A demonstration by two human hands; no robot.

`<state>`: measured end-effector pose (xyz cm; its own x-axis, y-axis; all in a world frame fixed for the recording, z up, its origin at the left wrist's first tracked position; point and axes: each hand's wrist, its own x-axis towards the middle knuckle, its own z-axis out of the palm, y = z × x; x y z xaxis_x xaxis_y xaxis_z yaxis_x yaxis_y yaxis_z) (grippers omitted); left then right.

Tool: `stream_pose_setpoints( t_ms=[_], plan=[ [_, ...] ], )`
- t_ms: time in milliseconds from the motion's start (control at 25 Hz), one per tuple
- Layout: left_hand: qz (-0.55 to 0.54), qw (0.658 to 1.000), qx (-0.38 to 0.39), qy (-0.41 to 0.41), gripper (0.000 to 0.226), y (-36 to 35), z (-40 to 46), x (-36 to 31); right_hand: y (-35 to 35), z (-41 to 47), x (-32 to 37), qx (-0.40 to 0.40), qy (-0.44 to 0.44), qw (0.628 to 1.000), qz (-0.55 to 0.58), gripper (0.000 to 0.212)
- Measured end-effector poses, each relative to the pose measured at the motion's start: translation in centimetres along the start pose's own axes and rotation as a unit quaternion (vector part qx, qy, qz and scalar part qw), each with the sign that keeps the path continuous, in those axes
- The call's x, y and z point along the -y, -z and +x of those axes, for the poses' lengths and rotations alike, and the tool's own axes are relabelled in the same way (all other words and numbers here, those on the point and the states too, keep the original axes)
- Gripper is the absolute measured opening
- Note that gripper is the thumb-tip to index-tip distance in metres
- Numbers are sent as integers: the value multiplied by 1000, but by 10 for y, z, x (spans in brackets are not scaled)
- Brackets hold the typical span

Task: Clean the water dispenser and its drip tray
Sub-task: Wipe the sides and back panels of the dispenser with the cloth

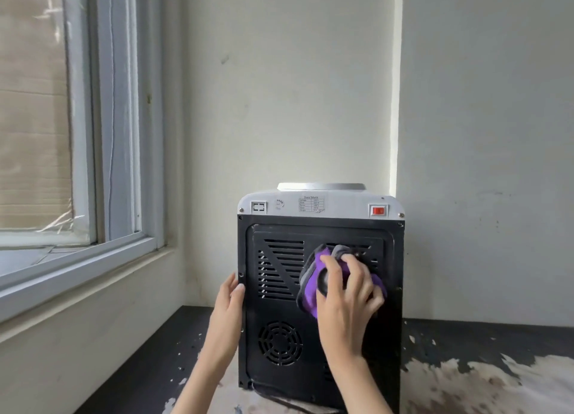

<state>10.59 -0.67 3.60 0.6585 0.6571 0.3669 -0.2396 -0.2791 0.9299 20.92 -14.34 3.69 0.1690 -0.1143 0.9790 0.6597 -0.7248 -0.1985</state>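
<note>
1. A window point(77, 118) with a pale grey frame fills the far left, its sill running down toward the corner of the room; something tan and cardboard-like shows behind the glass.
2. Below the sill, a dark worn surface point(466, 345) with pale scuffed patches carries the water dispenser and stretches across to the right edge.
3. The left hand point(229, 301) rests against the left side edge of the water dispenser point(279, 289), fingers straight and relaxed, the thumb lying on the black back panel's rim; it grips nothing.
4. The water dispenser stands upright against the cream wall point(279, 87), its back turned toward the camera: a white top band with a small label point(312, 204), and a black vented panel beneath it with slanted slots and a round fan grille point(280, 342) lower down.
5. The right hand point(346, 292) presses a purple and grey cloth point(310, 289) against the upper right part of the black panel, fingers curled over the bunched cloth and holding it.
6. A red switch point(378, 210) sits at the right end of the white band.
7. The drip tray is hidden from this side.
</note>
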Motion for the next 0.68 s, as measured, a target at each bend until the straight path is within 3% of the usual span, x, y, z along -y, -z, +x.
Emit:
stream_pose_setpoints(
  t_ms=[160, 280, 480, 680],
  plan=[
    [-6, 1000, 19, 15, 47, 1, 24, -7, -16, -33, 16, 63, 50, 995, -53, 68],
    [29, 999, -6, -11, 43, -9, 34, -7, -32, -40, 15, 51, 103, 987, -109, 59],
    [24, 997, -57, -48, 13, -11, 33, -1, -53, -34, 34, 43, 171, 976, -126, 55],
    [-138, 990, -16, 29, 36, -6, 33, -6, -64, -35, 67, 115, 197, 973, -39, 44]
  ],
)
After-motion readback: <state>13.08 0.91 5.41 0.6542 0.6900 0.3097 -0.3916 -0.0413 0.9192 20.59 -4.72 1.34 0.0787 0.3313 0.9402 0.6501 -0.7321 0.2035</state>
